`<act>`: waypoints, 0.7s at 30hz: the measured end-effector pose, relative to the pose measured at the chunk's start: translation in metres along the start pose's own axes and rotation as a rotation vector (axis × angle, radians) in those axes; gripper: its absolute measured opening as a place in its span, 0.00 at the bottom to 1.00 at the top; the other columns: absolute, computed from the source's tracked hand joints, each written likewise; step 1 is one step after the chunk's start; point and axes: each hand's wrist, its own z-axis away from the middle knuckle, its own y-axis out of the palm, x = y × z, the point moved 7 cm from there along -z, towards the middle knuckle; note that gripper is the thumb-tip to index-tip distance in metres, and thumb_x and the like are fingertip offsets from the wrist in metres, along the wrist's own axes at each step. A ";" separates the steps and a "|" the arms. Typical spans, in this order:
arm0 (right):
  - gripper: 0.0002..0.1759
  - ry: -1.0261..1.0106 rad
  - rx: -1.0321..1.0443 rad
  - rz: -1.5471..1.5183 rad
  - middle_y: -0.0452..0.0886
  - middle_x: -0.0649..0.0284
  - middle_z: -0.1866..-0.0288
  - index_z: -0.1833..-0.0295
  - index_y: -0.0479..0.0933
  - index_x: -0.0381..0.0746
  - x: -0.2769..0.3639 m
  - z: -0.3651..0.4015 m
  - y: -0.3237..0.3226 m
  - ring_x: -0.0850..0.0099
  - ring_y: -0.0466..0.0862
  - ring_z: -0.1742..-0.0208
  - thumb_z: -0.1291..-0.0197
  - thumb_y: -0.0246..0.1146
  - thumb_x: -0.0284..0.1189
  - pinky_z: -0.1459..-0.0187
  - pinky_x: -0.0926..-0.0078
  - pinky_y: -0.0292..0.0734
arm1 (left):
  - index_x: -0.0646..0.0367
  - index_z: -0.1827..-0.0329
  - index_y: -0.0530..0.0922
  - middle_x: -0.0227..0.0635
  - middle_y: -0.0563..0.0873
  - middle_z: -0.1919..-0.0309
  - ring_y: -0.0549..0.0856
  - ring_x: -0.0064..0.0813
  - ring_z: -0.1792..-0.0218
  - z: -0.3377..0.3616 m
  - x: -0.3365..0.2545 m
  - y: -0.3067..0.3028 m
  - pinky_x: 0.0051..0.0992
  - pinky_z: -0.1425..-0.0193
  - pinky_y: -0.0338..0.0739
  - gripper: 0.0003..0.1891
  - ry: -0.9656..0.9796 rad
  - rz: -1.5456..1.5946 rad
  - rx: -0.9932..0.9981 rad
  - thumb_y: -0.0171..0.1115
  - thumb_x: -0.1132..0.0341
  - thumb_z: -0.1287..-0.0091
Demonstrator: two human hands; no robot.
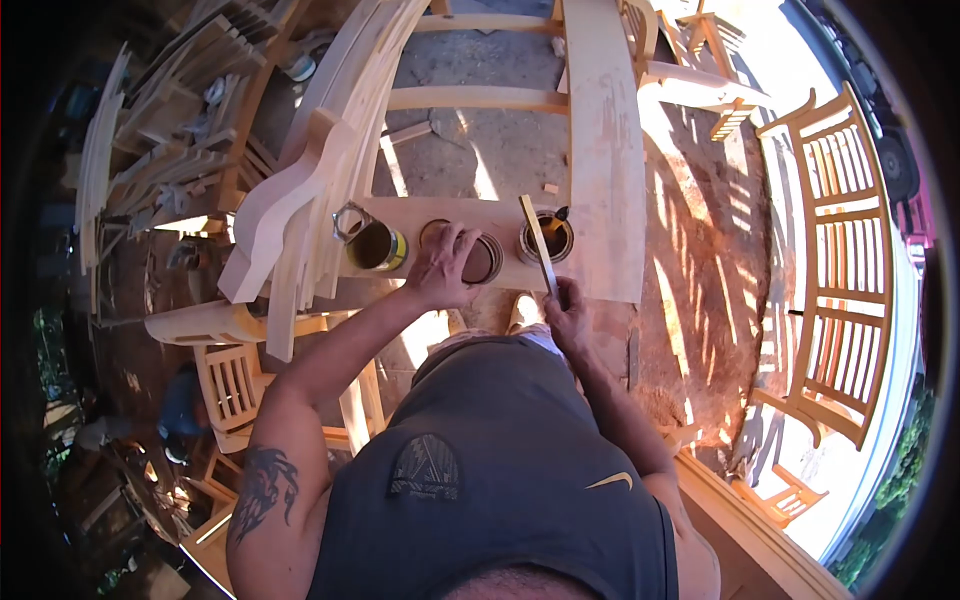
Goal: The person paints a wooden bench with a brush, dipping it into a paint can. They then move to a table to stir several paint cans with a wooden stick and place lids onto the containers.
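My left hand [445,268] curls over the near-left rim of an open can of brown, paint-like liquid [484,262], fingers gripping its edge. Part of a round rim or lid [432,232] shows behind those fingers, mostly hidden. In my right hand [570,312] is a flat, narrow wooden stick [537,232], its far end slanting up past a can of dark liquid [556,247]. A dark-tipped brush handle [561,214] leans in that can. Left of my left hand stands a yellow-labelled tin [378,247], with a metal lid or ring [350,222] beside it.
The cans stand on a board [610,282] across a wooden frame with rails [480,98]. Long planks and a curved wooden piece [285,215] lie at left. Stacked wood [170,120] stands farther left. A slatted bench back [845,270] is at right.
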 end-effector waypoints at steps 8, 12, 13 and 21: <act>0.19 0.007 -0.022 -0.025 0.89 0.57 0.53 0.37 0.80 0.32 0.012 0.000 -0.012 0.73 0.85 0.56 0.31 0.67 0.27 0.50 0.68 0.82 | 0.55 0.23 0.73 0.31 0.84 0.49 0.86 0.27 0.48 0.041 0.106 0.050 0.32 0.43 0.81 0.31 -0.685 1.468 -0.300 0.68 0.54 0.27; 0.18 0.041 0.012 -0.023 0.83 0.65 0.59 0.37 0.79 0.33 0.029 0.003 -0.015 0.79 0.76 0.61 0.29 0.65 0.26 0.58 0.75 0.77 | 0.51 0.23 0.73 0.28 0.85 0.53 0.87 0.25 0.53 0.045 0.121 0.080 0.32 0.47 0.81 0.31 -0.875 1.561 -0.315 0.62 0.45 0.23; 0.18 0.034 0.009 -0.036 0.82 0.66 0.59 0.37 0.79 0.33 0.029 0.002 -0.016 0.79 0.76 0.61 0.29 0.65 0.26 0.58 0.75 0.77 | 0.51 0.23 0.73 0.28 0.85 0.53 0.87 0.25 0.54 0.045 0.125 0.089 0.32 0.47 0.81 0.32 -0.914 1.574 -0.323 0.61 0.44 0.23; 0.19 0.035 -0.008 -0.021 0.83 0.66 0.59 0.37 0.79 0.33 0.026 0.001 -0.027 0.80 0.77 0.62 0.30 0.66 0.26 0.59 0.75 0.77 | 0.52 0.27 0.76 0.38 0.88 0.42 0.91 0.39 0.48 0.047 0.129 0.127 0.48 0.46 0.90 0.34 -1.135 1.691 -0.440 0.49 0.34 0.19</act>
